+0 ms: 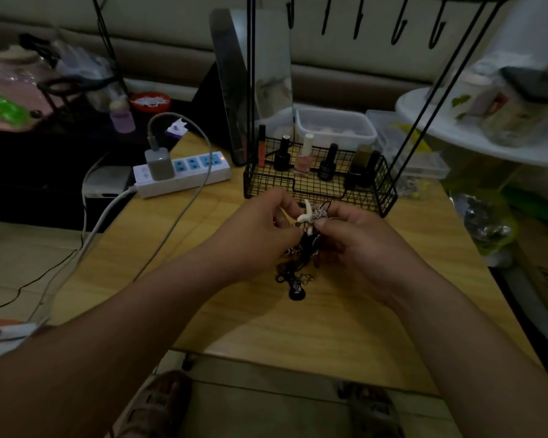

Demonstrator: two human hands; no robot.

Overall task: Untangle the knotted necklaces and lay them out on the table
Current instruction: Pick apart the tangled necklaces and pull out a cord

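Above the middle of the wooden desk [298, 336], holds a knotted bunch of necklaces [307, 245] up between both hands, close in front of a black wire basket [386, 194]. Pinches the left side of the knot with the left grip [266, 230], fingers curled in toward the thumb. Clamps the right grip [353, 237] on the other side, thumb pressed down onto a clump of silver chain [320, 214] at the top of the bunch. Between the two grips, a white horn-shaped pendant [307, 213] sticking up, touching the silver clump. Below the hands, dark cords and fine chain trailing down to the desk, with a black round pendant [297, 293] lying flat on the wood at the lowest end. Cannot tell how many necklaces make up the tangle, too dim and too snarled. Inside the basket, several nail polish bottles [302, 156] standing upright in a row, one pink with a white cap among darker ones. Behind the basket, a clear plastic box [336, 121] and a tilted mirror [272, 58] leaning on its stand. To the left on the desk, a white power strip [187, 175] with blue sockets, a grey charger [159, 164] plugged into its left end and a grey cable [203, 143] looping up from the charger and away to the lower left
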